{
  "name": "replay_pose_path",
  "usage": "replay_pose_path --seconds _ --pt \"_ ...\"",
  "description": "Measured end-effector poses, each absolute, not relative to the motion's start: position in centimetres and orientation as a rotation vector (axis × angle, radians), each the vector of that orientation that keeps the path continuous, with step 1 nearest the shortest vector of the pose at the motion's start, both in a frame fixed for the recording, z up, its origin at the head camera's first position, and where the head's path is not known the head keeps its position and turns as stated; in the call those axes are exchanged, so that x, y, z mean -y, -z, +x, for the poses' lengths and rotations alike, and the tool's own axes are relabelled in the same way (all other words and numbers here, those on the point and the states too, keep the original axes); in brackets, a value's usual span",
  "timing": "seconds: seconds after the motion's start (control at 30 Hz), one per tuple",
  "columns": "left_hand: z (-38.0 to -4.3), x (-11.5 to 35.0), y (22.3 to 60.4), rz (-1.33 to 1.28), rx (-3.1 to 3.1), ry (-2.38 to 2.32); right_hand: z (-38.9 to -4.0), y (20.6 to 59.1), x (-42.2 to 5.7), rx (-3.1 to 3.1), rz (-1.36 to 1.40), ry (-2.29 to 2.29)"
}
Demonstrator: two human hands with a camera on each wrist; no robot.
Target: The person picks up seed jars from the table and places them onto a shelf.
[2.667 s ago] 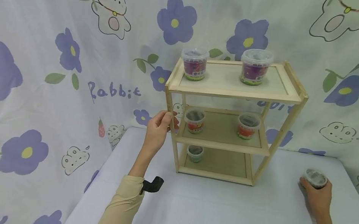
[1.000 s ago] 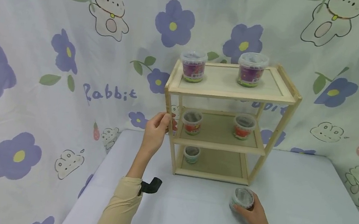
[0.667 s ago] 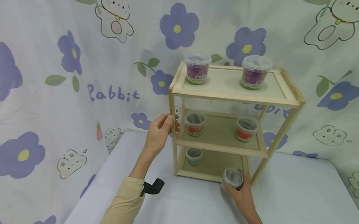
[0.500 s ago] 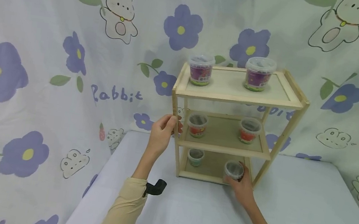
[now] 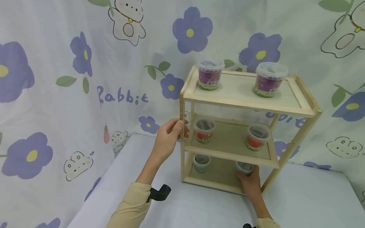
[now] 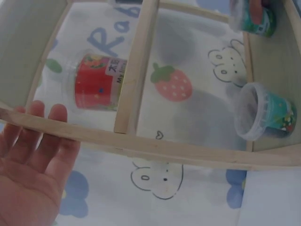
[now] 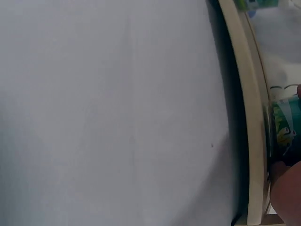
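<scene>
A three-tier wooden shelf (image 5: 232, 156) stands on the white table. My left hand (image 5: 166, 137) holds its left front post at middle-tier height; in the left wrist view the fingers (image 6: 56, 115) bend round the post. On the bottom tier, towards the right, my right hand (image 5: 252, 182) grips a small clear plastic tub (image 5: 244, 167) with a green label (image 7: 288, 123). The tub is upright and partly hidden by the hand. To its left on that tier is a matching green-labelled tub (image 5: 201, 163).
Two red-labelled tubs, left (image 5: 204, 132) and right (image 5: 256, 140), stand on the middle tier. Two larger purple-labelled tubs, left (image 5: 208, 77) and right (image 5: 269, 81), stand on top. A patterned cloth (image 5: 123, 63) hangs behind the white tabletop (image 5: 196, 217).
My right hand has brought the green-labelled tub from the table's right side leftward, then over the front edge onto the bottom tier. My left hand keeps its hold on the post.
</scene>
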State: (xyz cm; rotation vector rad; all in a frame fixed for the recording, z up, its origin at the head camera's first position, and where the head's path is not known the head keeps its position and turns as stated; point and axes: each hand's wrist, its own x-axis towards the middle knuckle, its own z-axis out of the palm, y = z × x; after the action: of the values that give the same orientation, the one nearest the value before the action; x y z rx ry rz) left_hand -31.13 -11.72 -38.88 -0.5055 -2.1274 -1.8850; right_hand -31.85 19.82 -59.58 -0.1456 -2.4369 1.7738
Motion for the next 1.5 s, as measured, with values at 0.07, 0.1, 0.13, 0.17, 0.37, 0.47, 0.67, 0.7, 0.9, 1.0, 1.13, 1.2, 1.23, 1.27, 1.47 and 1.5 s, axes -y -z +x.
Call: replay_pose_path --seconds 0.07,0.1,0.13,0.17,0.37,0.47,0.67,0.7,0.9,1.0,1.13,1.2,1.23,1.27,1.47,1.5 --pt "-31.2 11.7 38.8 -0.511 2.127 1.888 -31.9 59.8 -19.9 2.454 -0.13 -1.755" --pt "-31.2 11.8 38.7 -0.513 2.125 1.89 -31.9 60.0 -19.9 2.468 -0.112 -1.737" --pt "-31.3 11.8 38.7 -0.511 2.123 1.891 -31.9 60.1 -19.8 2.478 -0.094 -1.72" --pt "-31.3 11.9 38.7 -0.508 2.122 1.887 -31.9 60.1 -19.8 2.486 -0.074 -1.707" --pt "-31.4 11.9 38.8 -0.513 2.117 1.853 -31.8 60.2 -19.6 2.507 -0.05 -1.669" --pt "-31.3 11.8 38.9 -0.532 2.106 1.858 -31.7 60.2 -19.7 2.515 -0.07 -1.663" --pt "-31.3 11.7 38.8 -0.514 2.108 1.902 -31.8 60.6 -19.7 2.481 -0.044 -1.658" --pt "-31.3 11.7 38.8 -0.51 2.108 1.912 -31.7 60.6 -19.7 2.476 -0.041 -1.655" --pt "-29.9 11.3 37.3 -0.51 2.126 1.923 -31.3 60.8 -19.8 2.46 -0.068 -1.646" --pt "-29.2 11.2 36.5 -0.516 2.131 1.919 -31.1 60.9 -19.8 2.463 -0.08 -1.635" --pt "-29.1 11.2 36.4 -0.524 2.121 1.932 -30.8 61.0 -19.9 2.47 -0.077 -1.625" --pt "-29.2 11.2 36.4 -0.532 2.118 1.94 -30.6 60.9 -19.9 2.462 -0.089 -1.627" --pt "-29.2 11.2 36.4 -0.534 2.119 1.939 -30.5 60.9 -19.9 2.453 -0.103 -1.631" --pt "-29.2 11.2 36.4 -0.531 2.123 1.935 -30.4 60.9 -19.9 2.446 -0.118 -1.634" --pt "-29.0 11.1 36.3 -0.501 2.117 1.923 -29.7 61.1 -19.8 2.407 -0.149 -1.659" --pt "-29.0 11.1 36.3 -0.502 2.111 1.928 -29.5 61.0 -19.7 2.405 -0.146 -1.67"
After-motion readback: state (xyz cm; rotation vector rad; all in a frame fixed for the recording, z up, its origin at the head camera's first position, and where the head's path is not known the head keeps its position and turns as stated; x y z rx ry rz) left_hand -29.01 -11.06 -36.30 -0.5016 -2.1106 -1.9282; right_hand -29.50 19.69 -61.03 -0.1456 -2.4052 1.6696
